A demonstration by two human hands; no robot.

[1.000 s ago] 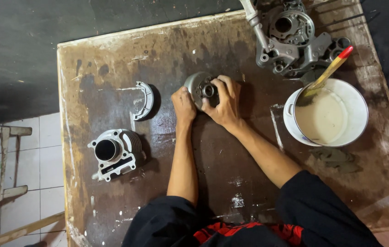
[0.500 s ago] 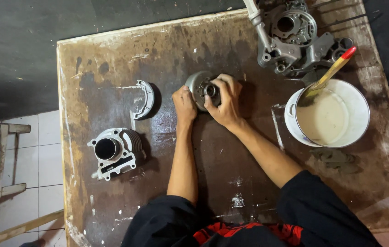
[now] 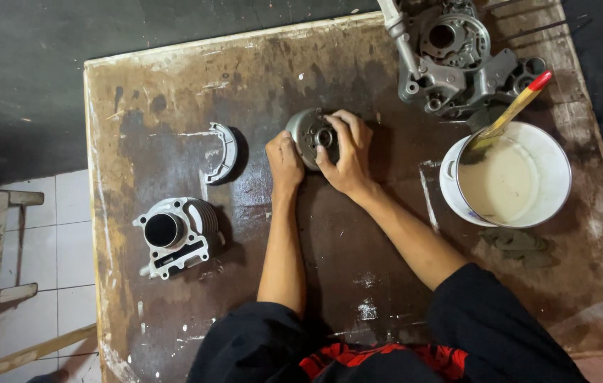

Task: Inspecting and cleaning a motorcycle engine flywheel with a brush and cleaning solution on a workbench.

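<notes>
A: Hands? Left hand [image 3: 285, 157] curled, knuckles up, against the left edge of the round metal rotor [image 3: 310, 135]. Right hand [image 3: 345, 152] draped over its right side, fingers bent, thumb near the centre hole.

B: Rotor location?

A: Mid-table [image 3: 358, 262], upper centre. Cylinder block [image 3: 177, 234] and curved shoe [image 3: 225, 152] left; engine casing [image 3: 457, 60], white bucket [image 3: 560, 184] with brush [image 3: 510, 110] right.

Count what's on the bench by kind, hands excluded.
Grey metal engine parts: 4, namely round part held in both hands, curved shoe, finned cylinder, large casing
White bowls: 1
Brushes: 1
Grey rags: 1
Total: 7
</notes>
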